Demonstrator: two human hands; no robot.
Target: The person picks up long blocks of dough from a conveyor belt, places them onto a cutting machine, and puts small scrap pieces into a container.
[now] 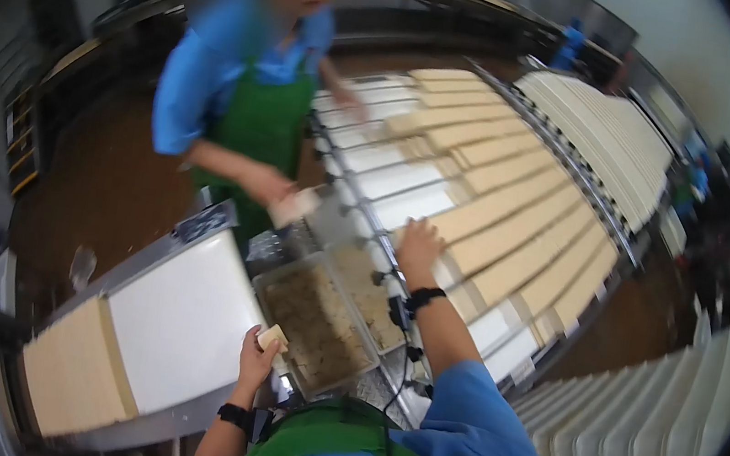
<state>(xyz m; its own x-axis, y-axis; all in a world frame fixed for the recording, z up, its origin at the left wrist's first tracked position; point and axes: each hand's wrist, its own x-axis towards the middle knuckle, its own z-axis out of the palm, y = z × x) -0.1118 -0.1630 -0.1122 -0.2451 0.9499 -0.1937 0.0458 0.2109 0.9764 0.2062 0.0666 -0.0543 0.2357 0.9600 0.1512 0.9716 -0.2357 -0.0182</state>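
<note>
Pale piece (pixel 274 337) — left hand (pixel 254 361) pinching, right hand (pixel 420 252) outstretched.

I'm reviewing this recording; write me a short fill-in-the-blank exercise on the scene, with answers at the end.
1. The wearer's left hand and right hand each have a ____ band at the wrist.
2. Of these two, the ____ hand holds the small pale piece.
3. The co-worker's apron is ____.
4. The co-worker's sleeve is ____.
Missing words: black; left; green; blue.
</note>
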